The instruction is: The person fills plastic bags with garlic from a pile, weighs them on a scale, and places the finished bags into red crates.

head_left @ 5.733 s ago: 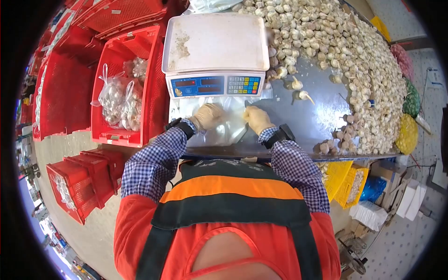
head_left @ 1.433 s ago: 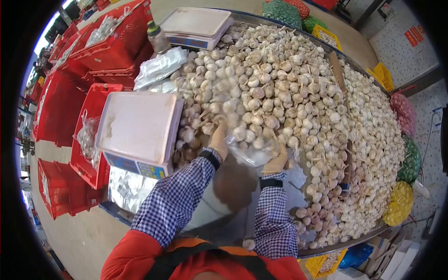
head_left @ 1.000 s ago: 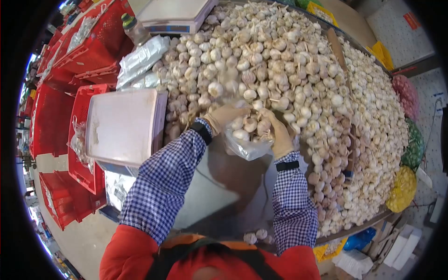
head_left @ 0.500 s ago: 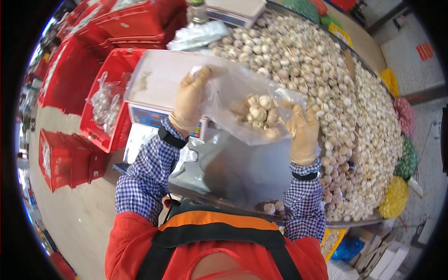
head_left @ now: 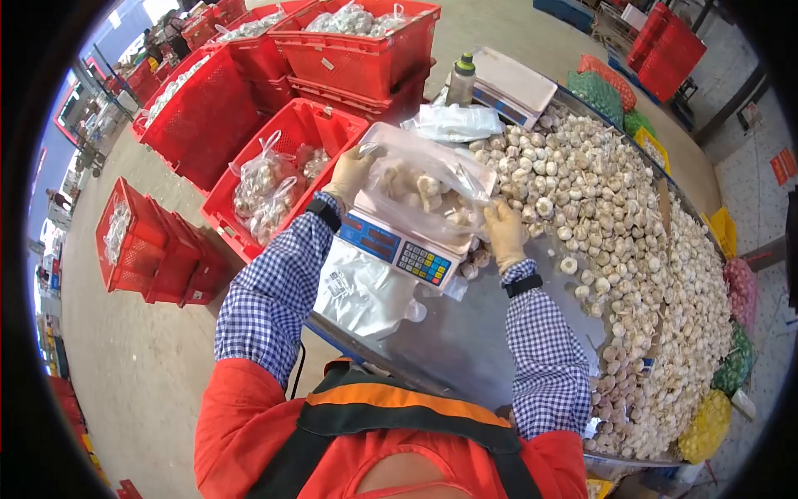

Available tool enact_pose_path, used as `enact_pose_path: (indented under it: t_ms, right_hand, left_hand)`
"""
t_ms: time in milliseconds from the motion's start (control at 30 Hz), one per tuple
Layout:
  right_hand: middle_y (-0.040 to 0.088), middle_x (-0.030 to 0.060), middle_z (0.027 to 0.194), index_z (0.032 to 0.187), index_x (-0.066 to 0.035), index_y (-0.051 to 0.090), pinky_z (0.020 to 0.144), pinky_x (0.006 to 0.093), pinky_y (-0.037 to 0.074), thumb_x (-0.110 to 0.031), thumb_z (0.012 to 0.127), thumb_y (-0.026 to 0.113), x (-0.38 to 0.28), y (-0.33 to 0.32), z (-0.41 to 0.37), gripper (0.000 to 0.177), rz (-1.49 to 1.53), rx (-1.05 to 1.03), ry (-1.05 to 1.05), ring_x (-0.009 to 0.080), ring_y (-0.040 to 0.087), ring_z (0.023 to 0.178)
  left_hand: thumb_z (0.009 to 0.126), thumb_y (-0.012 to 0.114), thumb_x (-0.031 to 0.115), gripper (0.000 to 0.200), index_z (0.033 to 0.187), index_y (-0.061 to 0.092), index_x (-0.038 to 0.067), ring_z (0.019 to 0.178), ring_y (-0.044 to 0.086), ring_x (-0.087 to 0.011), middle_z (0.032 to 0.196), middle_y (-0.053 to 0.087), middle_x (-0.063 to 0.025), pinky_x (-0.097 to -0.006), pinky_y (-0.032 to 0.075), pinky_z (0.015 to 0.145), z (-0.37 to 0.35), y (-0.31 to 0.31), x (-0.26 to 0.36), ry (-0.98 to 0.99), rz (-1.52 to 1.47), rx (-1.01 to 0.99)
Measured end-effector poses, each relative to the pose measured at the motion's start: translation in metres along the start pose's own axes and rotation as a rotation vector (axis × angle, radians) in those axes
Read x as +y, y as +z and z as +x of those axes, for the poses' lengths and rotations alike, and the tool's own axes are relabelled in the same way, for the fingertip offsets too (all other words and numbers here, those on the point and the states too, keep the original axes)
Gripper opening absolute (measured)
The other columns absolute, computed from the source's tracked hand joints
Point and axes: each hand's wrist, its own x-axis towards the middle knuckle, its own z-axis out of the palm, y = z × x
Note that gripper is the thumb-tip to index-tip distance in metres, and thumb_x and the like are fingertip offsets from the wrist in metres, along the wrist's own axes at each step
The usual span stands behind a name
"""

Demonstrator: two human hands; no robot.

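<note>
Between my two gloved hands is a clear plastic bag with several garlic bulbs inside. It lies over the pan of a digital scale, whose keypad faces me. My left hand is closed on the bag's left edge, fingers pinching the plastic. At the right edge, my right hand grips the plastic between thumb and fingers. Below the scale, flat plastic bags lie on the metal table. A large heap of loose garlic spreads to the right of my right hand.
Left of the scale stands a red crate with filled bags of garlic. More red crates are stacked behind and at left. A bottle, a folded plastic pack and a second scale sit at the back. Mesh sacks line the right edge.
Both hands have carried the bag of garlic from above the table, in front of the scale, onto the scale's pan. My view has turned, showing more of the crates.
</note>
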Motion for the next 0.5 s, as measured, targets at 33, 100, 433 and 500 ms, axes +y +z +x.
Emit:
enact_pose_path:
  t_ms: [33,100,433,500]
  right_hand:
    - [0.065,0.017,0.097,0.111,-0.001,0.06,0.082,0.0352,0.047,-0.015,0.085,0.063,-0.017,-0.008,-0.007,0.03,-0.042,-0.03,0.029,0.0272,0.062,0.093]
    - [0.063,0.0172,0.104,0.114,-0.002,0.058,0.083,0.0355,0.048,-0.015,0.083,0.065,-0.023,-0.019,-0.011,0.035,-0.213,0.049,-0.112,0.0266,0.061,0.097]
    - [0.068,0.0094,0.095,0.103,-0.006,0.067,0.073,0.0293,0.051,-0.015,0.086,0.064,-0.178,-0.006,-0.012,0.02,-0.207,-0.283,-0.608,0.0212,0.065,0.083]
    - [0.068,0.0098,0.097,0.105,-0.007,0.067,0.074,0.0296,0.051,-0.016,0.087,0.063,-0.176,0.007,0.004,0.021,-0.262,-0.394,-0.564,0.0216,0.065,0.084]
  left_hand:
    - [0.092,0.057,0.017,0.024,0.11,0.063,0.002,0.086,0.059,-0.0104,0.095,0.066,-0.0048,-0.0229,0.047,0.076,-0.003,-0.007,-0.002,0.003,0.111,-0.027]
    - [0.09,0.063,0.023,0.042,0.122,0.054,-0.002,0.101,0.056,-0.0122,0.107,0.064,-0.0095,-0.0265,0.044,0.089,-0.011,-0.021,0.009,-0.052,0.313,-0.159]
    - [0.077,0.072,0.046,0.087,0.137,0.034,-0.005,0.127,0.044,-0.0307,0.135,0.045,-0.0249,-0.0354,0.036,0.104,-0.018,-0.005,0.077,0.275,0.26,-0.011]
    - [0.073,0.073,0.051,0.094,0.138,0.033,-0.003,0.129,0.041,-0.0327,0.139,0.04,-0.0252,-0.0362,0.035,0.105,-0.01,0.005,0.07,0.28,0.426,0.004]
